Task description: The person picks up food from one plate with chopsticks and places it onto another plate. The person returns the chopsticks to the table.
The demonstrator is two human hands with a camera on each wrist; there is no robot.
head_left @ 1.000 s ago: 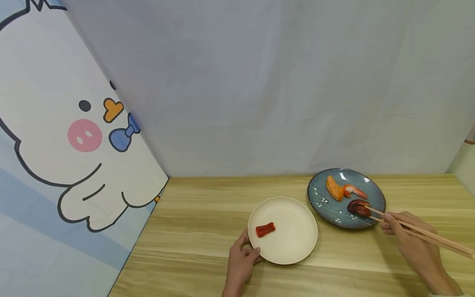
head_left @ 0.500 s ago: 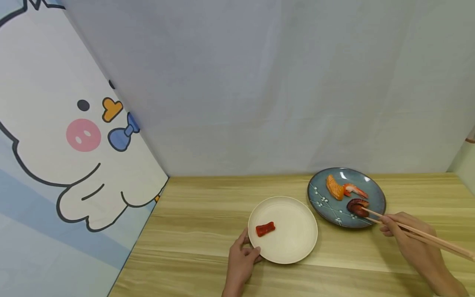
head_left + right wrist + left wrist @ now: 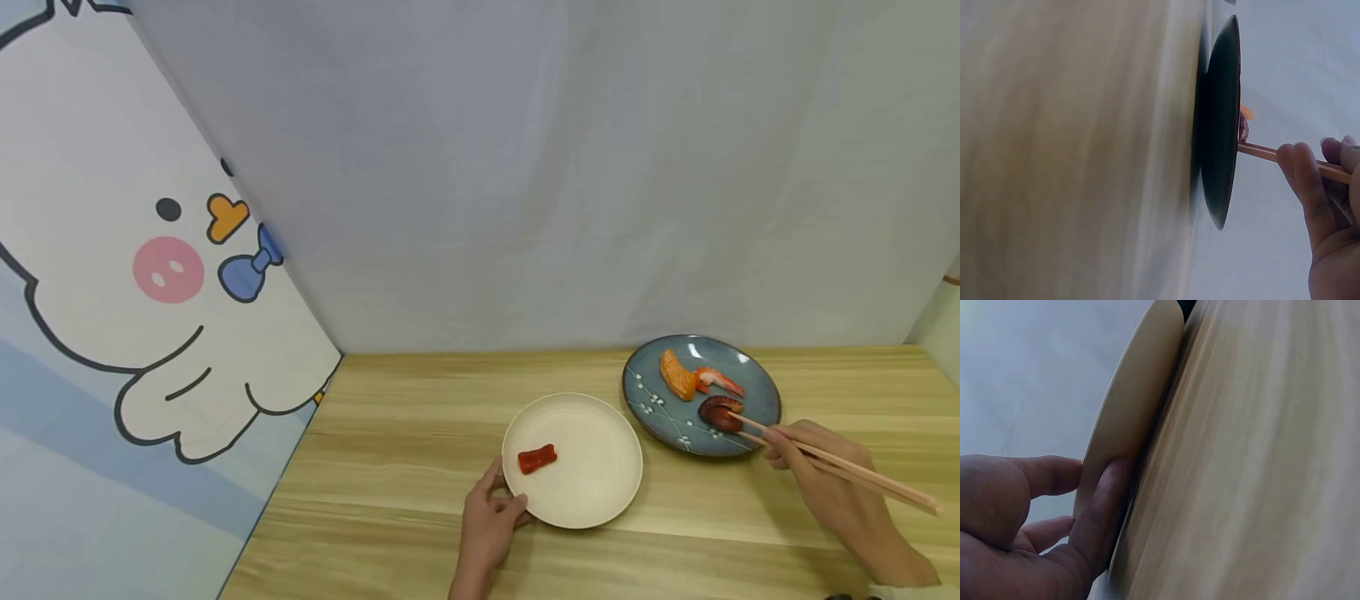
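Note:
My left hand (image 3: 489, 523) grips the near-left rim of a cream plate (image 3: 592, 492). Its thumb lies over the edge and its fingers pass along the side and beneath, as the left wrist view shows. On that plate lies a small red piece (image 3: 537, 459). In my right hand (image 3: 832, 479) is a pair of chopsticks (image 3: 862, 473). Their tips touch a dark red-brown octopus piece (image 3: 722, 414) on a blue-grey plate (image 3: 652, 425). Beside it lie an orange salmon slice (image 3: 677, 375) and a red-and-white shrimp (image 3: 718, 382). The blue plate's rim hides most of this food in the right wrist view.
Both plates stand on a wood-grain table (image 3: 405, 467), the blue one farther back and to the right. A pale cloth (image 3: 525, 183) hangs behind the table. At the left stands a panel with a cartoon figure (image 3: 90, 200).
The chopstick tips and the octopus piece have shifted slightly left on the blue plate. The left hand stays at the cream plate's rim.

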